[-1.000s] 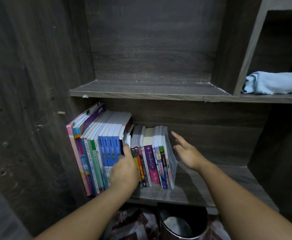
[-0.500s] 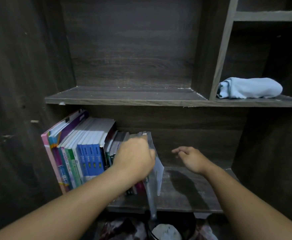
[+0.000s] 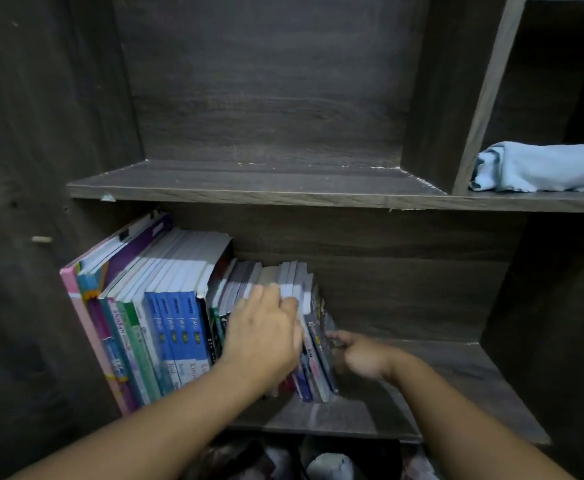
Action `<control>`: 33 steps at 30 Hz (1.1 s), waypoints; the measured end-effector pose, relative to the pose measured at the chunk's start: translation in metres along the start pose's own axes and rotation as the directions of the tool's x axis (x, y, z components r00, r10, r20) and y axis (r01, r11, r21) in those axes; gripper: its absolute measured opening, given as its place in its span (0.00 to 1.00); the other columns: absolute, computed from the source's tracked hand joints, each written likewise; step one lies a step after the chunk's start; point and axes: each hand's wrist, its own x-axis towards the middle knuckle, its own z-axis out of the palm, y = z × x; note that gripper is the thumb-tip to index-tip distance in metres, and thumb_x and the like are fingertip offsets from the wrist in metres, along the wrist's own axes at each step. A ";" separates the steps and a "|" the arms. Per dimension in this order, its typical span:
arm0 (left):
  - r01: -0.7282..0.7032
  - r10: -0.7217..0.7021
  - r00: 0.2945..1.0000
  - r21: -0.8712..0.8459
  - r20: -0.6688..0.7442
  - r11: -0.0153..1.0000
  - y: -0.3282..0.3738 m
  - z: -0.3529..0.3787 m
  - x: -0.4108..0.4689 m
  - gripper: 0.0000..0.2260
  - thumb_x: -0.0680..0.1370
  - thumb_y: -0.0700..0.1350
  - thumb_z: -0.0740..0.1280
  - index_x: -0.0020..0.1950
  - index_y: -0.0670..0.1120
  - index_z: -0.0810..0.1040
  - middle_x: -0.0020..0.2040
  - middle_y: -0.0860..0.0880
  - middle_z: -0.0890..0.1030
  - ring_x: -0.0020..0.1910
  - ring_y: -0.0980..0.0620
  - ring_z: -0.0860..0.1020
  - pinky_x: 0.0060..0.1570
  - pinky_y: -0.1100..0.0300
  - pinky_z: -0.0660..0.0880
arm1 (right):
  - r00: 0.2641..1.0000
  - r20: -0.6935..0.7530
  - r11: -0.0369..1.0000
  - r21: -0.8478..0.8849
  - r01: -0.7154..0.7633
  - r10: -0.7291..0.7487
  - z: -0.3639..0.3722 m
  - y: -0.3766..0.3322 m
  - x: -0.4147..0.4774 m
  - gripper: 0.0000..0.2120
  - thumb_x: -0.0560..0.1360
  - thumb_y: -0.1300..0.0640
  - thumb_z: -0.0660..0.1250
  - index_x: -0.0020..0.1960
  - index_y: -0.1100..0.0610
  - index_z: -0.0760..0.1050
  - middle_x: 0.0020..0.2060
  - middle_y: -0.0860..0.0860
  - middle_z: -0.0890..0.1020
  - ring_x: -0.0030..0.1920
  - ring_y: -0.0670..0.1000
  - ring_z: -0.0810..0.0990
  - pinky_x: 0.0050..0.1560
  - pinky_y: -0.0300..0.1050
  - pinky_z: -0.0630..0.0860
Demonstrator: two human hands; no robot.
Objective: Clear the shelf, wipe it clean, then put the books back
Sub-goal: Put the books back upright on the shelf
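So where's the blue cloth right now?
In the head view, the blue cloth lies far right on the upper shelf, beyond the upright divider.

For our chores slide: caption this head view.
Person's left grip holds small books in the row, right grip beside them; blue cloth on upper shelf.

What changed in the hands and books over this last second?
The left hand climbed from the spines onto the tops of the smaller books and grips them; the right hand moved in against the row's right end. Taller books and blue cloth stayed put.
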 end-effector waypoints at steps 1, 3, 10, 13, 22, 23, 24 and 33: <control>0.001 0.001 1.000 0.057 -0.030 0.998 -0.013 -0.006 -0.003 0.15 0.78 0.53 0.58 0.60 0.49 0.76 0.50 0.50 0.70 0.50 0.49 0.67 0.48 0.54 0.66 | 1.000 -0.028 0.999 0.055 -0.004 0.005 0.004 -0.004 0.002 0.20 0.76 0.74 0.58 0.63 0.56 0.70 0.41 0.49 0.77 0.36 0.44 0.76 0.35 0.32 0.71; 0.003 0.008 0.998 0.173 -0.059 0.985 -0.039 -0.013 -0.006 0.14 0.72 0.53 0.66 0.52 0.46 0.80 0.46 0.48 0.73 0.48 0.47 0.70 0.45 0.51 0.65 | 0.997 -0.065 0.996 0.078 0.034 -0.029 0.005 -0.015 0.005 0.13 0.78 0.68 0.57 0.58 0.58 0.73 0.38 0.52 0.74 0.34 0.45 0.73 0.37 0.37 0.70; -0.099 0.060 0.985 0.251 0.159 0.963 -0.066 -0.012 -0.016 0.29 0.72 0.58 0.63 0.71 0.49 0.70 0.64 0.49 0.73 0.71 0.43 0.63 0.65 0.40 0.50 | 0.936 -0.292 0.962 0.128 0.242 -0.196 0.021 -0.069 0.008 0.41 0.69 0.34 0.70 0.74 0.49 0.59 0.62 0.47 0.76 0.56 0.46 0.78 0.55 0.42 0.73; -0.054 0.006 0.986 0.284 0.166 0.957 -0.051 -0.005 -0.013 0.34 0.76 0.59 0.58 0.78 0.48 0.54 0.75 0.47 0.60 0.76 0.40 0.48 0.67 0.34 0.37 | 0.908 -0.334 0.967 -0.116 0.227 -0.253 0.029 -0.082 0.015 0.45 0.66 0.35 0.72 0.76 0.43 0.54 0.64 0.49 0.69 0.63 0.51 0.72 0.62 0.43 0.70; 0.035 -0.050 0.990 0.114 0.131 0.993 -0.028 0.005 -0.017 0.29 0.74 0.61 0.58 0.72 0.51 0.66 0.78 0.46 0.49 0.76 0.39 0.39 0.68 0.35 0.35 | 0.888 -0.365 0.940 -0.292 0.178 -0.281 0.009 -0.075 0.006 0.29 0.74 0.45 0.63 0.74 0.40 0.61 0.71 0.53 0.69 0.69 0.54 0.69 0.64 0.45 0.68; 0.022 -0.029 0.994 0.073 0.101 0.997 -0.023 0.007 -0.020 0.26 0.73 0.61 0.59 0.69 0.52 0.69 0.78 0.46 0.53 0.75 0.40 0.44 0.69 0.37 0.43 | 0.885 -0.372 0.941 -0.289 0.176 -0.280 0.005 -0.072 0.003 0.28 0.74 0.45 0.63 0.73 0.40 0.63 0.70 0.53 0.71 0.68 0.54 0.71 0.63 0.44 0.68; 0.004 -0.007 0.998 0.043 0.070 0.999 -0.017 0.009 -0.024 0.23 0.72 0.61 0.61 0.63 0.51 0.73 0.75 0.44 0.60 0.74 0.40 0.54 0.66 0.39 0.53 | 0.884 -0.375 0.942 -0.287 0.177 -0.280 0.003 -0.069 0.001 0.27 0.74 0.45 0.63 0.73 0.41 0.64 0.69 0.52 0.71 0.67 0.53 0.71 0.62 0.43 0.68; 0.366 -0.329 0.930 -0.325 0.166 0.872 0.013 0.034 -0.006 0.20 0.76 0.43 0.68 0.61 0.46 0.59 0.56 0.45 0.72 0.48 0.48 0.79 0.41 0.59 0.78 | 0.895 -0.366 0.945 -0.288 0.153 -0.256 -0.006 -0.060 -0.013 0.29 0.75 0.46 0.65 0.73 0.41 0.61 0.72 0.54 0.65 0.67 0.56 0.70 0.57 0.42 0.67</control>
